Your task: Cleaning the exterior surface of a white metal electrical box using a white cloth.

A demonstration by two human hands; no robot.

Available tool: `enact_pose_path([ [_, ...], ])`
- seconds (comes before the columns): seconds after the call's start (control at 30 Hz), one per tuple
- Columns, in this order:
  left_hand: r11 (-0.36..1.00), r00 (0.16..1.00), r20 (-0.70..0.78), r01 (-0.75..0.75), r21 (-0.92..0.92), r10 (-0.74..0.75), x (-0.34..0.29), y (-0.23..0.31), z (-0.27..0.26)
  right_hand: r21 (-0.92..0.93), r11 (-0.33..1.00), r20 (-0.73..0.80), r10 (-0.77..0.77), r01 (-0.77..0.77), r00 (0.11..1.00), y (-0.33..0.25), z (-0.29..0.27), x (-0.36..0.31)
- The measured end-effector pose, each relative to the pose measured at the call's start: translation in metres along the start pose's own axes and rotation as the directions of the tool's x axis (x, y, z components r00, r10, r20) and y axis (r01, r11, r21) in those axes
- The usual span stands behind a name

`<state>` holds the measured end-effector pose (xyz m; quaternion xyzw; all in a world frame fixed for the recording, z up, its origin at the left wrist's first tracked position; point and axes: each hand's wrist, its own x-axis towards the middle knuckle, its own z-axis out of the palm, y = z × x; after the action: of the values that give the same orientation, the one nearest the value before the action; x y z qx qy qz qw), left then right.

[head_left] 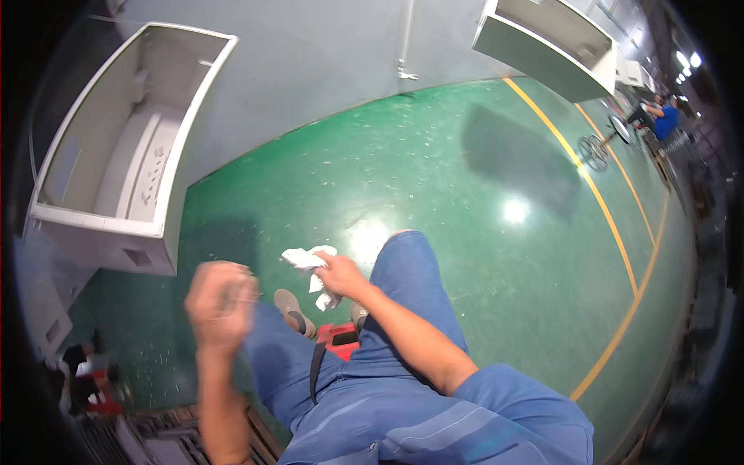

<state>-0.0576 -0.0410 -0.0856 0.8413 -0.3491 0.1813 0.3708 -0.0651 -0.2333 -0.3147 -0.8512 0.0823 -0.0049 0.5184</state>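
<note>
My right hand (341, 275) is closed around a crumpled white cloth (304, 258), whose loose ends hang out beside the fingers, above my shoes. My left hand (222, 304) is raised on the left, smeared by motion. Its fingers look curled, but whether anything is in them cannot be made out. Closest to that hand is a large off-white metal cabinet (174, 186), hanging with its open side toward me. Holes and slots show in its inner panel.
A second open cabinet (542, 58) hangs at the upper right, its shadow on the green floor (333, 170). Yellow lines (597, 186) run along the right. A red object (339, 341) lies between my legs. Farther off are a wheeled stand (595, 151) and a seated person (663, 120).
</note>
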Motion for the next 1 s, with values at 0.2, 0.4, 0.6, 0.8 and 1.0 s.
enact_pose_path([
  [0.2, 0.953, 0.885, 0.432, 0.261, -0.155, -0.172, -0.112, -0.007, 0.085, 0.568, 0.783, 0.198, 0.171, -0.255, 0.965, 0.043, -0.03, -0.023],
  [0.4, 0.968, 0.923, 0.343, 0.225, -0.109, -0.175, -0.07, 0.001, 0.036, 0.911, 0.315, 0.28, -0.001, -0.266, 0.96, -0.009, -0.06, -0.047],
  [0.6, 0.953, 0.961, 0.222, 0.213, -0.214, -0.164, -0.021, 0.012, 0.025, 0.916, 0.315, 0.264, -0.01, -0.248, 0.964, -0.008, -0.058, -0.064],
  [0.8, 0.946, 0.98, 0.143, 0.176, -0.272, -0.141, 0.008, 0.007, 0.022, 0.614, 0.616, 0.225, 0.462, -0.493, 0.858, 0.015, -0.05, -0.087],
  [1.0, 0.952, 0.98, 0.045, 0.201, -0.23, -0.196, 0.027, -0.017, -0.018, 0.942, 0.192, 0.252, 0.133, -0.274, 0.959, 0.022, -0.063, -0.087],
])
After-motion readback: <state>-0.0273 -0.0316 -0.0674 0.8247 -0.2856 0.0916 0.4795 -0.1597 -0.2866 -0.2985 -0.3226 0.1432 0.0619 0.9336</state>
